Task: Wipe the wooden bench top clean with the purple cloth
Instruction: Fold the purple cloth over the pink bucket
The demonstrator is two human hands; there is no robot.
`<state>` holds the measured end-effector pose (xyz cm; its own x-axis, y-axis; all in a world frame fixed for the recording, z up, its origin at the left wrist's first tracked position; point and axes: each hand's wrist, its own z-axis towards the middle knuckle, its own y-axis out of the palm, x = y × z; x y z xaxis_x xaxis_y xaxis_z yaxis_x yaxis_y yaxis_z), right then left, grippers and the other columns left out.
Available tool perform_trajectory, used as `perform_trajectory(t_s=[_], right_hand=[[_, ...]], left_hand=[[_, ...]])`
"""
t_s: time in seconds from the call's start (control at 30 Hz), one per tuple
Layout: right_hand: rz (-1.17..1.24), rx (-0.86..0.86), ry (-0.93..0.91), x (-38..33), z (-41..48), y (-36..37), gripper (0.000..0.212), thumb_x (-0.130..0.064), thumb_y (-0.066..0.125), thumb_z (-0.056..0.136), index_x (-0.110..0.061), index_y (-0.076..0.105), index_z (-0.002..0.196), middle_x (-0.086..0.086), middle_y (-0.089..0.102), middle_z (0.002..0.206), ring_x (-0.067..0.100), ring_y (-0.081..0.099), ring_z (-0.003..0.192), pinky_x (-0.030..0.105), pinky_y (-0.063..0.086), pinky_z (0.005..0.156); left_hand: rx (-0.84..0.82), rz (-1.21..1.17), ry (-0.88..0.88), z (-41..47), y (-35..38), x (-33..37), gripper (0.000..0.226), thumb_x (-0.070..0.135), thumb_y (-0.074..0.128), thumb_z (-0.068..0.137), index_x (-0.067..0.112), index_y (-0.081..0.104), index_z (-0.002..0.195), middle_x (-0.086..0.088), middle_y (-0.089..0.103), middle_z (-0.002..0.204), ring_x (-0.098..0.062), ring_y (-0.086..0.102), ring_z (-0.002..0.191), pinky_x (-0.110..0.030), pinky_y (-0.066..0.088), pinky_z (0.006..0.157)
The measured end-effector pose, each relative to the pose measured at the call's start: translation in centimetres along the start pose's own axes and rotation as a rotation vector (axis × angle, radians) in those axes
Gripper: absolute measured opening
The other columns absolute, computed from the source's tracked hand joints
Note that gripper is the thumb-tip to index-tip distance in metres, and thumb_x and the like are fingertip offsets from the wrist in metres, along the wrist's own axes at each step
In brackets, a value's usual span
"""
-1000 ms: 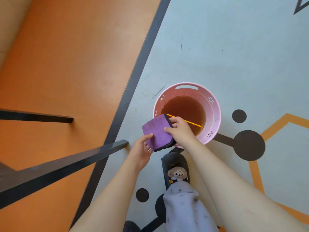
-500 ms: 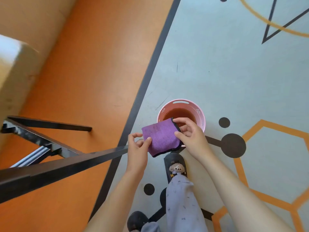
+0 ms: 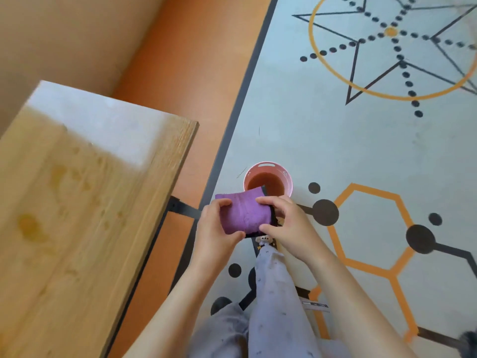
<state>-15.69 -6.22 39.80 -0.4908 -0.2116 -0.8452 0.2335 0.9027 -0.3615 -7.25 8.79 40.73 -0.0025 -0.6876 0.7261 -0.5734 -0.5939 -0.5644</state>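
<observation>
in the middle of the view, above the floor, a purple cloth (image 3: 244, 213) is held between both hands. its left side is gripped by the left hand (image 3: 215, 228), with the fingers curled over the far edge and the thumb pressed at the near edge. its right side is pinched by the right hand (image 3: 286, 226), whose fingers are curled round it. the cloth is folded, and a black underside is shown along its right and near edges. it is held clear of the wooden bench top (image 3: 77, 254), which is seen to the left, near the hands but apart from them. yellowish-brown spots and smears (image 3: 32, 226) are scattered over the bench top, and its far end is washed out by glare. a black metal frame (image 3: 180, 206) is seen under the bench edge. just beyond the cloth, a pink bucket (image 3: 287, 177) of brownish water is set on the pale floor (image 3: 335, 140); its near rim is partly covered by the cloth. below the hands, a leg in pale grey trousers (image 3: 273, 293) and a dark slipper (image 3: 263, 240) with a small figure on it are seen. the floor is marked with orange hexagons, black dots and lines.
</observation>
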Motion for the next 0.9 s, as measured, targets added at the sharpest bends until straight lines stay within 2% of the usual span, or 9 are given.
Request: perform_trajectory(t_s=[0.17,0.3,0.4,0.5,0.6,0.67,0.73,0.8,0.9], right_hand=[[-0.102,0.035,-0.101,-6.5,-6.1,1.5,0.048,-0.011,0.072,0.074,-0.031,0.061,0.116,-0.007,0.051,0.108,0.005,0.052,0.097,0.012,0.042,0.084],[-0.169,0.073,-0.147,-9.7,-8.9,2.7,0.034,-0.008,0.068,0.076,-0.028,0.068,0.103,-0.005,0.055,0.099,0.006,0.055,0.090,0.010,0.043,0.073],[-0.263,0.147,-0.159,-11.7,-9.8,1.7,0.029,-0.002,0.061,0.076,-0.023,0.071,0.093,-0.005,0.058,0.095,0.009,0.057,0.085,0.009,0.044,0.068],[-0.292,0.090,-0.134,-13.2,-9.8,0.1,0.033,-0.001,0.061,0.073,-0.033,0.069,0.076,-0.012,0.062,0.086,0.010,0.062,0.082,0.020,0.052,0.069],[-0.265,0.056,-0.106,-15.1,-9.6,0.2,0.027,-0.004,0.062,0.071,-0.031,0.070,0.073,-0.011,0.067,0.074,0.012,0.064,0.075,0.030,0.054,0.062],[-0.239,0.041,-0.100,-16.6,-9.7,0.8,0.024,-0.005,0.064,0.072,-0.027,0.070,0.075,-0.007,0.067,0.070,0.016,0.063,0.070,0.027,0.051,0.057],[-0.206,-0.032,-0.079,-18.3,-9.6,1.5,0.020,-0.006,0.065,0.072,-0.024,0.071,0.078,0.000,0.069,0.069,0.021,0.066,0.069,0.033,0.056,0.059],[-0.177,-0.148,-0.051,-19.9,-9.5,2.0,0.017,-0.009,0.065,0.072,-0.022,0.071,0.081,0.005,0.071,0.070,0.027,0.069,0.071,0.042,0.057,0.064],[-0.142,-0.306,-0.034,-21.8,-8.7,2.2,0.012,-0.009,0.067,0.076,-0.018,0.072,0.082,0.007,0.073,0.074,0.023,0.071,0.075,0.029,0.056,0.060]], left_hand=[[0.047,0.118,0.115,-6.4,-6.6,1.1,0.060,0.012,0.081,0.069,0.023,0.054,0.122,0.007,0.051,0.111,-0.006,0.047,0.101,-0.005,0.034,0.073],[0.204,0.065,0.184,-11.0,-10.9,0.5,0.032,0.002,0.078,0.071,0.023,0.066,0.092,0.011,0.058,0.087,-0.002,0.052,0.078,-0.007,0.036,0.066],[0.316,-0.005,0.095,-14.2,-14.5,-0.5,0.021,0.005,0.072,0.081,0.025,0.068,0.076,0.005,0.058,0.075,0.001,0.050,0.070,-0.010,0.037,0.061],[0.309,-0.067,0.030,-16.3,-17.4,-1.4,0.015,0.016,0.070,0.085,0.030,0.068,0.083,0.006,0.062,0.079,-0.005,0.055,0.074,-0.016,0.040,0.065],[0.251,-0.103,0.023,-16.9,-17.5,-1.3,0.018,0.025,0.072,0.083,0.036,0.063,0.094,0.010,0.064,0.092,-0.004,0.060,0.087,-0.026,0.051,0.079],[0.176,-0.123,0.046,-17.0,-16.0,-0.6,0.032,0.036,0.074,0.080,0.041,0.057,0.107,0.017,0.058,0.107,0.002,0.056,0.101,-0.026,0.049,0.092],[0.116,-0.154,0.096,-16.9,-14.3,0.6,0.060,0.049,0.075,0.073,0.044,0.046,0.125,0.022,0.046,0.125,0.008,0.044,0.118,-0.021,0.039,0.101],[0.140,-0.193,0.118,-16.6,-13.3,1.7,0.080,0.048,0.079,0.069,0.044,0.035,0.136,0.023,0.032,0.138,0.008,0.032,0.129,-0.020,0.029,0.106],[0.258,-0.233,0.131,-15.9,-13.9,2.3,0.075,0.037,0.081,0.070,0.041,0.039,0.132,0.021,0.034,0.140,0.009,0.031,0.129,-0.013,0.028,0.105]])
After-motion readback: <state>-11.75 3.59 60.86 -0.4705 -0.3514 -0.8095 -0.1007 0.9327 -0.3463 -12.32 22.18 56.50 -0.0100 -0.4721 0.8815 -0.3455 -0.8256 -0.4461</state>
